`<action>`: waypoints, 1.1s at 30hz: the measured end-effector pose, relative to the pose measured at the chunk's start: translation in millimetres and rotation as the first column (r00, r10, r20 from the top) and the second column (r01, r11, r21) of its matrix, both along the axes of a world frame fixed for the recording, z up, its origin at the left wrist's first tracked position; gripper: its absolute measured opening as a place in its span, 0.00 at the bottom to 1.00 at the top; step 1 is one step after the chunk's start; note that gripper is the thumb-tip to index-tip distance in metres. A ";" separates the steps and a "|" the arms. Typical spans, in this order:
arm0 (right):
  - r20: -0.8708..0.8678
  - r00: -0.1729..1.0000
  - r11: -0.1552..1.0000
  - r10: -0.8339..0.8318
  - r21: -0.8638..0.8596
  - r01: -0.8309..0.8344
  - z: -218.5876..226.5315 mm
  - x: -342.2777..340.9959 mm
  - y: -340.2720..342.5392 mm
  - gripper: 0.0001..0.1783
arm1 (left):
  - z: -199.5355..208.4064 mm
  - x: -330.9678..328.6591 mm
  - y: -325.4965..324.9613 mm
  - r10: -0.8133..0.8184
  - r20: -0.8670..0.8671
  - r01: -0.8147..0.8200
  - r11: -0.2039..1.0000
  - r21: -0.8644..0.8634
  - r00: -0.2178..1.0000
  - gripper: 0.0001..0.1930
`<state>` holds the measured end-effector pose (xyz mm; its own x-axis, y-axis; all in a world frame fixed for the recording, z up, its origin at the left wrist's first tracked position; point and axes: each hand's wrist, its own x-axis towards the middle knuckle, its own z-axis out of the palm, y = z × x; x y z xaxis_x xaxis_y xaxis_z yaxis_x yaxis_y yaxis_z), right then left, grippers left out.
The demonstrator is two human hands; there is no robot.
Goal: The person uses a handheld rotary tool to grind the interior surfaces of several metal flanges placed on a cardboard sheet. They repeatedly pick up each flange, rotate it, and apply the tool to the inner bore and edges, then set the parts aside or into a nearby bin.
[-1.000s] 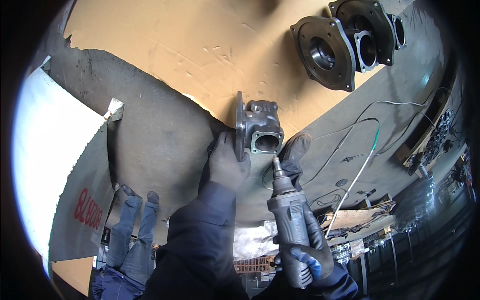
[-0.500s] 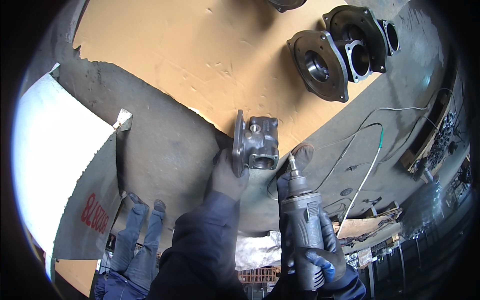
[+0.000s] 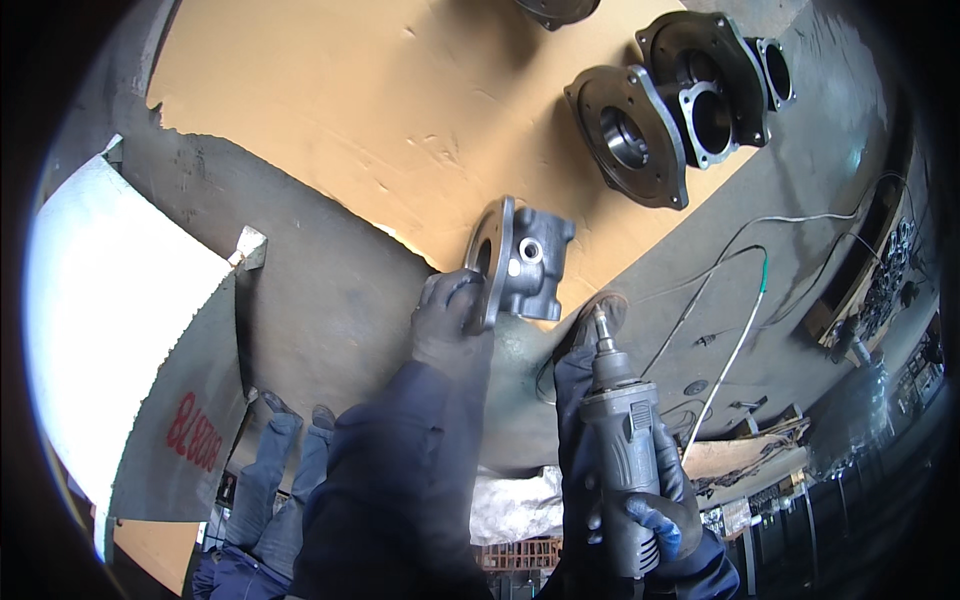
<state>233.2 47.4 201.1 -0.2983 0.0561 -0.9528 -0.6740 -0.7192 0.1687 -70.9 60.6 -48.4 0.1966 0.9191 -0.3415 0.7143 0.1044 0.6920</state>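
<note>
My left hand, in a dark glove, is closed on the flange of a grey metal casting. The casting has a flat round flange on its left and a blocky body with a small round port toward me. It is held over the near edge of a tan cardboard sheet. My right hand, gloved with blue on the fingers, grips a grey die grinder. The grinder's narrow tip points up and away, to the right of the casting and apart from it.
Two larger flanged castings stand on the cardboard at the far right, another part at the top edge. Cables trail over the floor at right. A curved metal plate stands at left; near it is a person in jeans.
My left hand has turned the casting, so its small side port faces me and the larger square-edged opening no longer shows. The grinder has shifted slightly right.
</note>
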 end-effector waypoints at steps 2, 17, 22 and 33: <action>-0.020 1.000 0.999 -0.008 0.046 0.009 -2.0 -0.7 2.3 0.62 | -15.5 -3.7 -6.1 -0.080 -0.033 0.081 0.996 0.043 0.996 0.25; -0.018 0.950 0.949 0.311 0.061 -0.309 -33.4 -12.1 -5.8 0.61 | -47.9 15.5 -86.0 -0.184 -0.278 0.172 0.983 -0.066 0.943 0.28; -0.006 0.921 0.910 0.389 0.158 -0.383 -50.7 -6.8 -11.2 0.60 | -48.3 14.0 -86.4 -0.186 -0.253 0.178 0.983 -0.055 0.949 0.28; 0.036 0.902 0.891 0.429 0.148 -0.430 -75.7 -4.1 2.7 0.60 | -51.2 15.2 -87.1 -0.169 -0.264 0.169 0.985 -0.022 0.950 0.25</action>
